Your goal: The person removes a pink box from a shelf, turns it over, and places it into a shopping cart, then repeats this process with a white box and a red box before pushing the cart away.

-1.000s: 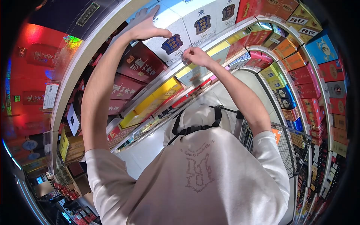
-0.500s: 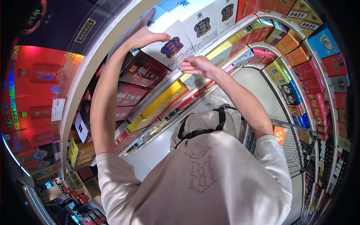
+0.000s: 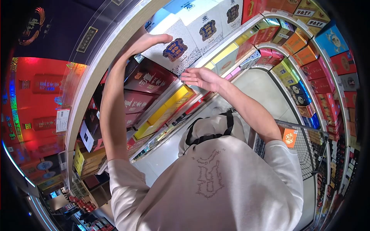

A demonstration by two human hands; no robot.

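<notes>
A white speckled box with a dark blue and gold emblem stands on the shelf at upper centre, slightly turned against its row. My left hand is around its left side, thumb laid over the front face; the other fingers are hidden past that side. At the box's lower front corner, my right hand is open with fingers stretched out, their tips right at the corner. Similar white boxes stand beside it to the right. Dark red boxes with white lettering sit below my left hand.
Along the lower shelf run yellow boxes. A wire shopping cart with an orange card is at my right. More shelves of coloured boxes curve round the right side. A pale shelf edge and large red boxes flank my left arm.
My left hand has drawn down a little along the box's side, and its fingers have gone out of sight. My right hand has shifted slightly left and down. The view has tilted slightly.
</notes>
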